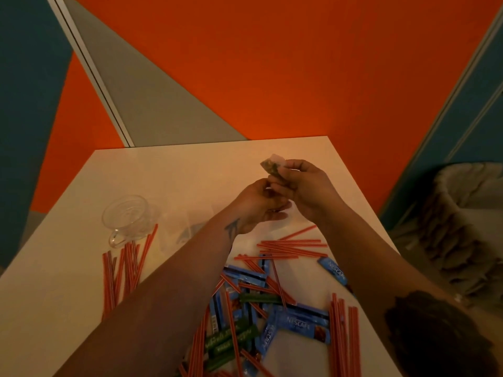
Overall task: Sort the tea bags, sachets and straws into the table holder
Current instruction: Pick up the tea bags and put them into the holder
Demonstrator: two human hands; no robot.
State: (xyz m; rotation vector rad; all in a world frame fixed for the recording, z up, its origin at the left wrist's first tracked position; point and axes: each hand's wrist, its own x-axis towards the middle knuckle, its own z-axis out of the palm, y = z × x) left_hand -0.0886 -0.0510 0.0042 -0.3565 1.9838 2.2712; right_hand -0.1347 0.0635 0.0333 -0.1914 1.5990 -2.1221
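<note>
- Hands meet above the middle of the white table [68, 281], toward the twelve o'clock side of the scattered pile.
- Right hand [304, 189] has its thumb and fingers curled, pinching a tea bag [272, 165] that sticks up at eleven o'clock from the knuckles; the bag shows dark leaf through pale paper.
- Left hand [261, 202] sits just at seven o'clock of the right one, palm turned up, fingers curled in toward the lower end of the same tea bag; whether it truly grips the bag or something smaller I cannot tell.
- Blue sachets [302, 322] lie jumbled at six o'clock of the hands, between the two forearms, with one more blue sachet [333, 269] apart at four o'clock.
- Green sachets [231, 340] lie mixed into that heap on its nearer left side.
- Red straws [291, 247] cross over the sachets just below the hands; another bundle of straws [122, 270] lies at eight o'clock, and a third [344, 338] at five o'clock near the table edge.
- Clear glass cup [128, 217] lies on the table at nine o'clock of the hands, touching the left bundle's tips.
- Clear plastic holder [187, 232], faint and hard to read, sits between cup and left forearm.
- Lined bin [462, 219] stands off the table at three o'clock.
</note>
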